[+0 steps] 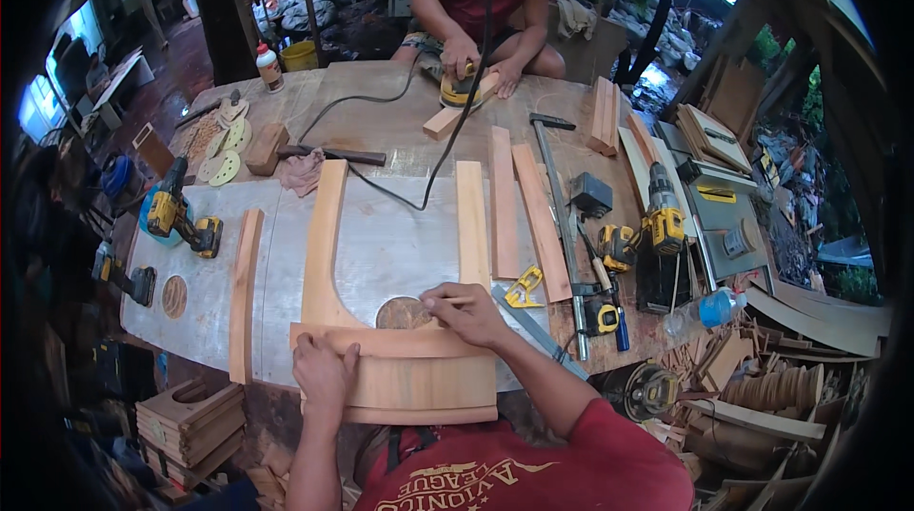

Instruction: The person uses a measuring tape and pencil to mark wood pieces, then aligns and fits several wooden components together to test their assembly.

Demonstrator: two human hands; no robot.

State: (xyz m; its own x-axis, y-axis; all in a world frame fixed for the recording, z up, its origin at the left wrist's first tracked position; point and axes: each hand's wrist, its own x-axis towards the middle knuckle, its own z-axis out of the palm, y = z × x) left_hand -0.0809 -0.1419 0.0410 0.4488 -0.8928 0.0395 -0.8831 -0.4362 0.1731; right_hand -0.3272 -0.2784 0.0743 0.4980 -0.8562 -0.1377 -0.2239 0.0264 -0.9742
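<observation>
A wide wooden board (pixel 419 385) lies at the near edge of the workbench (pixel 400 245). My left hand (pixel 324 373) presses down on its left part, fingers over its upper edge. My right hand (pixel 466 313) rests at the board's upper edge beside a round hole (pixel 402 313) in the bench, its fingers pinched on a thin pale pencil (pixel 455 302). A curved wooden piece (pixel 322 245) and a straight wooden slat (pixel 471 221) run from the board away from me.
Across the bench a person's hands hold a yellow sander (pixel 457 89) on a wooden strip. Loose planks (pixel 533 216), a long bar clamp (pixel 562 226), a yellow square (pixel 524 287) and drills (pixel 664 218) lie right. Another drill (pixel 176 216), sanding discs (pixel 224 145) and a mallet (pixel 267 147) lie left.
</observation>
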